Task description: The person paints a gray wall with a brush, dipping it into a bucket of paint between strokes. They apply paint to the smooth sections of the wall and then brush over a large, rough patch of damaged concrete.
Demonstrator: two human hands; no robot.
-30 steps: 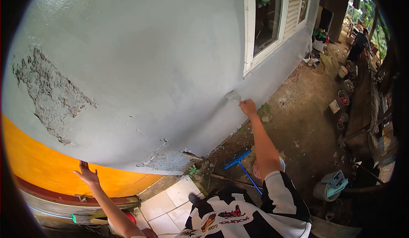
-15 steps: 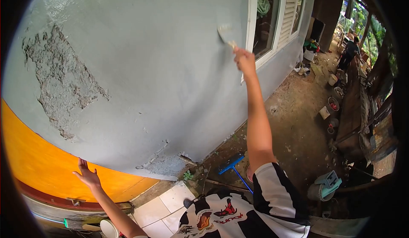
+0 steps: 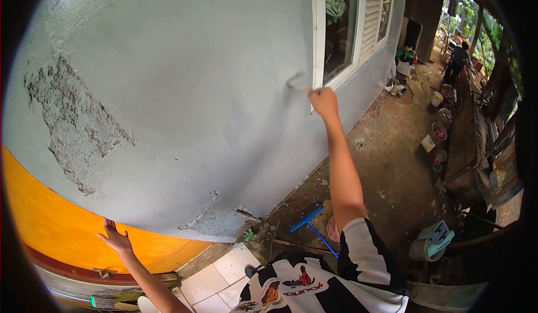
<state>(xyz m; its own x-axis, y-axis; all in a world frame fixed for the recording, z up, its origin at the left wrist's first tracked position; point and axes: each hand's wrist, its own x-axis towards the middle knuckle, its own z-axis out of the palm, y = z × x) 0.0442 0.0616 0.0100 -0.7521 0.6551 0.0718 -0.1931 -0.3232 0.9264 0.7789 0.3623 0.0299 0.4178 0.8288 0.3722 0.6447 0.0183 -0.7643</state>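
Observation:
My right hand [image 3: 324, 101] is closed around the handle of a paintbrush [image 3: 298, 82]. The brush's head is against or very near the grey wall [image 3: 185, 77], just left of the window frame; blur hides the exact contact. Lower left, my left hand [image 3: 116, 239] has its fingers spread and holds nothing. Its fingertips are at the corner where the grey wall meets an orange surface [image 3: 56, 212].
Rough bare plaster [image 3: 73, 122] shows at the wall's left. A white-framed window [image 3: 342, 32] is at upper right. On the ground are a blue squeegee [image 3: 305, 219] and a bucket [image 3: 420, 250] with teal items. Farther off, a person [image 3: 458, 63] stands along the passage.
My right hand and the paintbrush have moved down along the wall beside the window frame. The view has shifted slightly; my left hand stays at the wall's corner.

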